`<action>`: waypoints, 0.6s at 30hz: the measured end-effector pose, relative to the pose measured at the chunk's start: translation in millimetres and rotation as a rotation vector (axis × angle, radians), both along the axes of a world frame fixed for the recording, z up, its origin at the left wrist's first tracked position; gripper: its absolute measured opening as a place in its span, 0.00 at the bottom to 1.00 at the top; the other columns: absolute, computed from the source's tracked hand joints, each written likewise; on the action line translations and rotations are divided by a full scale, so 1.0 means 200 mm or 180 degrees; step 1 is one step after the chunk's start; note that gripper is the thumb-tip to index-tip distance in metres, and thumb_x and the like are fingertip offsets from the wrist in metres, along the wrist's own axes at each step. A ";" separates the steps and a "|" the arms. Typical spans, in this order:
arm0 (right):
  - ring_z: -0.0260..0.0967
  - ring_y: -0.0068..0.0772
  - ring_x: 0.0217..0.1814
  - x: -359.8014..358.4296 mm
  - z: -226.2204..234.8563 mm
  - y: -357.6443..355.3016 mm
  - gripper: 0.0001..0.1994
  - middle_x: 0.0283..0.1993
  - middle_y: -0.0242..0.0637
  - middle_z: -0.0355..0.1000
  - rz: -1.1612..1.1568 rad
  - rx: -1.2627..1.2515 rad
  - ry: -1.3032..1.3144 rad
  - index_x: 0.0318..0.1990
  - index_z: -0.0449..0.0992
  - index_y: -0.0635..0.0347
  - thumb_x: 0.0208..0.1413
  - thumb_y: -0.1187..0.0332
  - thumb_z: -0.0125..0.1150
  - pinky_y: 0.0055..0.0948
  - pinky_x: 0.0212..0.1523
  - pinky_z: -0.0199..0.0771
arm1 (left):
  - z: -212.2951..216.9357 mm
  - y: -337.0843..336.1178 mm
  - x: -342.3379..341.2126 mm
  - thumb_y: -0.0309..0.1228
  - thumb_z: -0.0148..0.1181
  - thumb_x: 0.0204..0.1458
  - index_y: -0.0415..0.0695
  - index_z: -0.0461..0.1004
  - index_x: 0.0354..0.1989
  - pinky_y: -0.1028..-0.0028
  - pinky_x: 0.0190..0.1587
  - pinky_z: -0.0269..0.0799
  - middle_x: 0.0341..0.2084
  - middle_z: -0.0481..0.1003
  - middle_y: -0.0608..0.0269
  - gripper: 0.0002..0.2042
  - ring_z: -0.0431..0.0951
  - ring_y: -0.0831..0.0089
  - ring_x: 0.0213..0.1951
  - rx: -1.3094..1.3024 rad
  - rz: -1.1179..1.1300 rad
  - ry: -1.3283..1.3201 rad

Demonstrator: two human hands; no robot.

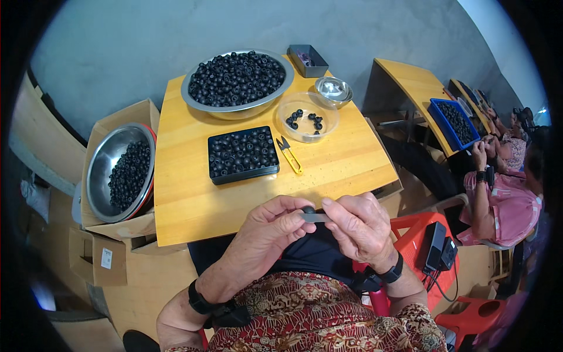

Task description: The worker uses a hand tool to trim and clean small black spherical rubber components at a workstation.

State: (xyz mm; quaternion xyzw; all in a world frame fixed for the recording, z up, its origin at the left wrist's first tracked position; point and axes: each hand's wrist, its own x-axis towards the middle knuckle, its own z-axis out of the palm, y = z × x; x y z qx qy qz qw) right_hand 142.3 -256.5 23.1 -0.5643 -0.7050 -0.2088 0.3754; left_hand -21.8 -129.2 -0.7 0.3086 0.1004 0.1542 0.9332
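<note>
Wooden table (193, 205) near edge; hands (316, 226) pinch bead (308, 210) below it.

Bright, even daylight over my worktop (193, 199)

Light enters from the upper right of the frame, where it blows out white. Shadows stay soft; the steel bowl (334, 89) glints. Fisheye bends straight edges, corners fall black, and the far right blurs slightly.

Bead workshop: rows of worktables (193, 199)
</note>
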 end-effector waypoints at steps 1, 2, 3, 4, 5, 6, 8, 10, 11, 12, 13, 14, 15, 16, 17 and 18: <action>0.67 0.32 0.27 0.00 0.00 0.00 0.22 0.34 0.35 0.72 -0.0006 -0.0005 0.0001 0.47 0.79 0.63 0.39 0.74 0.72 0.27 0.26 0.69 | 0.01 0.00 0.00 0.26 0.59 0.58 0.41 0.73 0.47 0.76 0.48 0.74 0.38 0.77 0.64 0.10 0.78 0.76 0.41 -0.0068 -0.0048 0.0004; 0.67 0.31 0.27 0.00 0.00 -0.01 0.22 0.34 0.35 0.71 -0.0053 0.0019 -0.0100 0.47 0.79 0.63 0.39 0.75 0.72 0.27 0.25 0.69 | 0.01 0.00 0.00 0.26 0.59 0.58 0.41 0.73 0.47 0.76 0.48 0.74 0.38 0.77 0.64 0.10 0.78 0.76 0.41 -0.0073 -0.0054 0.0005; 0.67 0.30 0.27 0.00 0.00 -0.01 0.22 0.34 0.34 0.71 -0.0095 0.0044 -0.0199 0.47 0.79 0.63 0.39 0.75 0.71 0.27 0.25 0.68 | 0.01 0.00 0.00 0.26 0.59 0.58 0.41 0.73 0.47 0.76 0.47 0.74 0.38 0.77 0.64 0.10 0.78 0.77 0.41 -0.0079 -0.0054 0.0020; 0.67 0.30 0.27 0.00 -0.01 -0.01 0.22 0.34 0.34 0.71 -0.0096 0.0040 -0.0197 0.47 0.79 0.63 0.39 0.75 0.71 0.27 0.25 0.68 | 0.01 0.00 0.00 0.26 0.60 0.58 0.41 0.73 0.46 0.77 0.47 0.74 0.38 0.77 0.64 0.09 0.77 0.77 0.40 -0.0084 -0.0054 0.0036; 0.67 0.29 0.27 0.00 -0.01 0.00 0.22 0.34 0.34 0.71 -0.0067 0.0086 -0.0226 0.47 0.79 0.63 0.39 0.75 0.71 0.27 0.25 0.68 | 0.00 -0.01 0.00 0.26 0.60 0.58 0.41 0.73 0.46 0.77 0.47 0.74 0.38 0.77 0.64 0.09 0.77 0.77 0.40 -0.0087 -0.0055 0.0038; 0.67 0.28 0.27 0.00 -0.01 0.00 0.22 0.35 0.33 0.71 -0.0038 0.0132 -0.0254 0.47 0.79 0.62 0.39 0.75 0.71 0.26 0.24 0.68 | 0.00 -0.01 0.01 0.26 0.60 0.58 0.42 0.73 0.45 0.77 0.47 0.74 0.38 0.77 0.64 0.09 0.77 0.77 0.40 -0.0132 -0.0090 -0.0015; 0.66 0.28 0.26 0.00 -0.01 0.00 0.22 0.35 0.33 0.71 -0.0036 0.0137 -0.0268 0.47 0.79 0.62 0.39 0.74 0.71 0.26 0.24 0.68 | -0.03 -0.01 0.01 0.26 0.60 0.58 0.42 0.73 0.44 0.77 0.47 0.74 0.37 0.77 0.64 0.08 0.78 0.77 0.40 -0.0177 -0.0128 -0.0066; 0.66 0.27 0.26 0.00 -0.01 0.00 0.22 0.35 0.33 0.71 -0.0035 0.0148 -0.0282 0.47 0.79 0.62 0.39 0.74 0.71 0.26 0.24 0.67 | -0.06 0.00 0.00 0.28 0.59 0.59 0.43 0.73 0.48 0.74 0.51 0.73 0.42 0.76 0.64 0.10 0.77 0.74 0.43 -0.0176 -0.0249 -0.0267; 0.66 0.27 0.26 0.00 -0.01 0.00 0.22 0.35 0.33 0.71 -0.0042 0.0153 -0.0326 0.48 0.79 0.62 0.39 0.74 0.70 0.25 0.24 0.67 | -0.07 0.00 0.00 0.28 0.59 0.59 0.43 0.73 0.48 0.74 0.51 0.73 0.42 0.76 0.64 0.10 0.77 0.74 0.43 -0.0174 -0.0251 -0.0264; 0.66 0.27 0.26 0.00 -0.01 0.00 0.22 0.35 0.33 0.71 -0.0053 0.0156 -0.0372 0.48 0.79 0.62 0.39 0.73 0.70 0.25 0.24 0.68 | -0.07 -0.01 0.00 0.29 0.59 0.59 0.43 0.73 0.48 0.74 0.51 0.73 0.42 0.76 0.64 0.10 0.77 0.74 0.43 -0.0192 -0.0239 -0.0263; 0.66 0.27 0.26 0.00 -0.02 0.00 0.22 0.35 0.33 0.71 -0.0058 0.0155 -0.0370 0.48 0.79 0.62 0.39 0.73 0.70 0.25 0.24 0.68 | -0.08 -0.01 0.01 0.29 0.59 0.59 0.44 0.73 0.47 0.75 0.51 0.73 0.42 0.76 0.64 0.09 0.77 0.75 0.43 -0.0210 -0.0227 -0.0262; 0.66 0.26 0.26 0.01 -0.03 0.00 0.23 0.35 0.33 0.71 -0.0034 0.0168 -0.0401 0.48 0.79 0.62 0.39 0.73 0.69 0.25 0.24 0.68 | -0.07 -0.01 0.01 0.29 0.59 0.59 0.44 0.73 0.47 0.75 0.51 0.73 0.42 0.76 0.64 0.09 0.77 0.75 0.43 -0.0210 -0.0231 -0.0259; 0.66 0.26 0.26 0.01 -0.04 0.00 0.23 0.35 0.32 0.71 -0.0010 0.0177 -0.0429 0.48 0.79 0.62 0.39 0.73 0.69 0.25 0.24 0.68 | -0.06 -0.02 0.02 0.27 0.59 0.59 0.44 0.72 0.46 0.75 0.48 0.74 0.39 0.76 0.64 0.08 0.78 0.75 0.41 -0.0304 -0.0154 -0.0213; 0.66 0.26 0.26 0.01 -0.04 0.00 0.23 0.35 0.32 0.71 -0.0014 0.0174 -0.0423 0.48 0.79 0.62 0.39 0.73 0.69 0.25 0.24 0.68 | -0.05 -0.03 0.02 0.25 0.59 0.58 0.44 0.72 0.45 0.76 0.46 0.76 0.37 0.77 0.63 0.08 0.78 0.76 0.40 -0.0397 -0.0076 -0.0166; 0.66 0.26 0.26 0.01 -0.04 0.00 0.23 0.35 0.33 0.71 -0.0032 0.0193 -0.0407 0.48 0.79 0.62 0.38 0.73 0.69 0.25 0.23 0.68 | -0.05 -0.03 0.02 0.25 0.59 0.58 0.44 0.72 0.45 0.76 0.46 0.76 0.37 0.77 0.63 0.08 0.78 0.76 0.40 -0.0401 -0.0079 -0.0159; 0.66 0.27 0.26 0.01 -0.04 0.01 0.23 0.35 0.33 0.71 -0.0048 0.0216 -0.0393 0.48 0.79 0.62 0.38 0.73 0.68 0.25 0.23 0.68 | -0.06 -0.03 0.02 0.25 0.59 0.58 0.44 0.72 0.45 0.75 0.46 0.76 0.37 0.77 0.62 0.08 0.78 0.75 0.40 -0.0381 -0.0115 -0.0163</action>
